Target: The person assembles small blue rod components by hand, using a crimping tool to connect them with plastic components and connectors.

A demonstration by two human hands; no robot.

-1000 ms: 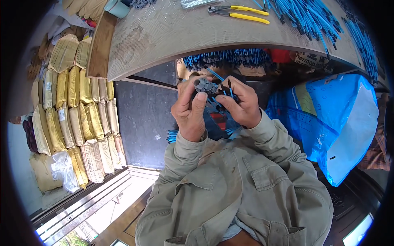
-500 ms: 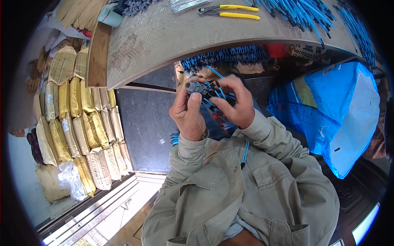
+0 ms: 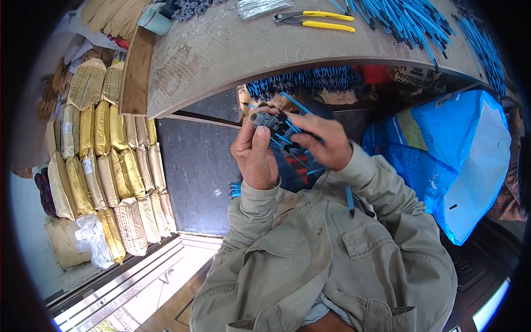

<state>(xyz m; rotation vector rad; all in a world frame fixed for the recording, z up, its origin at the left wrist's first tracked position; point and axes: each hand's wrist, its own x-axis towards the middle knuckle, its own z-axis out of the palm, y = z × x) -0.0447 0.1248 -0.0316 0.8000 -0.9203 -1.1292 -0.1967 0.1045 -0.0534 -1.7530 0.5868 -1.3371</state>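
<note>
My left hand [image 3: 255, 154] is closed round a grey plastic fitting [image 3: 264, 120] with a round, open end, its thumb pressed along the side. Thin blue tubes [image 3: 283, 135] with black parts fan out from the fitting toward my right hand. On that side, my right hand [image 3: 327, 141] has its fingers bent together around some of these tubes; the exact grip is partly hidden. One blue tube with a dark tip [image 3: 349, 199] hangs by my right forearm, in front of my jacket.
Yellow-handled cutters [image 3: 321, 21], a pile of blue tubes [image 3: 404, 22] and a clear bundle [image 3: 264, 6] lie on the worktable [image 3: 221, 61]. Below its edge are more blue-tubed pieces [image 3: 310, 79]. A large blue bag [image 3: 442, 160] stands right; stacked sacks [image 3: 105, 133] are at left.
My right hand has moved a little right, its fingers drawing away from the fitting along the tubes. My left hand stays on the fitting. The loose tube before my jacket has shifted right.
</note>
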